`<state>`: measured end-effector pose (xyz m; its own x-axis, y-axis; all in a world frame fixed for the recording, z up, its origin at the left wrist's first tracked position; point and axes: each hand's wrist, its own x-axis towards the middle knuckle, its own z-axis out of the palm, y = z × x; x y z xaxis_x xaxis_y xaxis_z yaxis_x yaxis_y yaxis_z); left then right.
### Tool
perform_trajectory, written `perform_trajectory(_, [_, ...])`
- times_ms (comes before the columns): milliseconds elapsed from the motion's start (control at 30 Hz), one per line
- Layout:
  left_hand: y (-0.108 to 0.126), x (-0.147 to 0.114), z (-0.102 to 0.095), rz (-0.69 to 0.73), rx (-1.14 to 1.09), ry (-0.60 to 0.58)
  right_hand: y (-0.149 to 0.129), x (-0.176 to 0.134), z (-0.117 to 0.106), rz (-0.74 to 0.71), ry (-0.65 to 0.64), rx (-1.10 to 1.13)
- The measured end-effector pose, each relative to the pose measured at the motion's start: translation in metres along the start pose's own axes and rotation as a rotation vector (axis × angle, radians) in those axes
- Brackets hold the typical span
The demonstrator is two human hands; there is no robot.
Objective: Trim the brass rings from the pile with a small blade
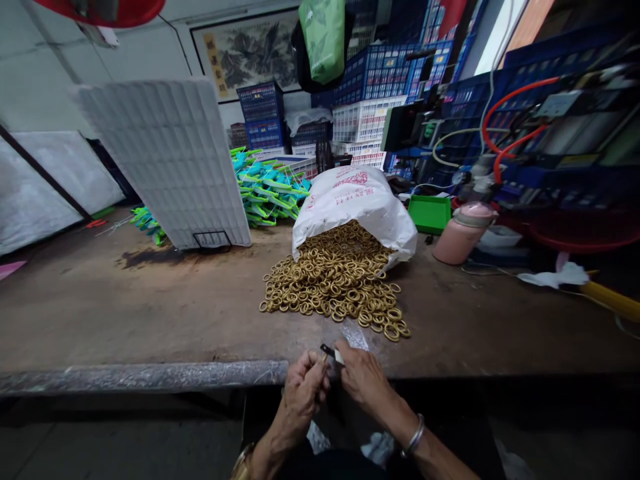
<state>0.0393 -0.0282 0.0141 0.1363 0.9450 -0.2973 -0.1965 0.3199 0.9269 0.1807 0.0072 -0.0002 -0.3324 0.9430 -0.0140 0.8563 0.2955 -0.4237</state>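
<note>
My left hand (305, 387) is at the table's front edge, its fingers pinched on a small brass-coloured ring (325, 358) of which only a sliver shows. Close beside it, my right hand (364, 375) is closed around a small knife-like tool (329, 350) with a dark flat tip and a pale handle. The tip meets or nearly meets the ring; I cannot tell which. Just beyond both hands, a heap of brass-coloured rings (335, 287) spills from the mouth of a white woven sack (350, 193) lying on its side.
The brown worktable (125, 313) has a worn, wrapped front edge. A pale ribbed panel (165, 160) stands at left, before green and blue plastic pieces (270, 190). To the right are a green tray (429, 213), a pink bottle (463, 233) and a machine with orange hoses (500, 150).
</note>
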Motion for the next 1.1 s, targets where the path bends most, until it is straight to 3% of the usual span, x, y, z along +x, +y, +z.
perform_trajectory(167, [0.007,-0.007,0.003,-0.077,-0.220,-0.095,0.022,0.013,-0.001,0.096,0.114,-0.071])
perform_trajectory(333, [0.006,-0.001,0.002,-0.148,-0.462,-0.095,0.031,0.036,0.001,0.184,0.268,-0.077])
perform_trajectory(700, [0.000,0.013,-0.014,-0.303,-0.718,-0.050,0.021,0.058,0.000,0.177,0.167,-0.216])
perform_trajectory(900, [0.000,0.020,-0.011,-0.229,-0.585,0.014,0.029,0.059,0.001,0.186,0.206,-0.094])
perform_trajectory(1100, [0.011,0.029,-0.004,0.007,-0.161,0.125,0.021,0.045,-0.013,0.018,0.172,0.410])
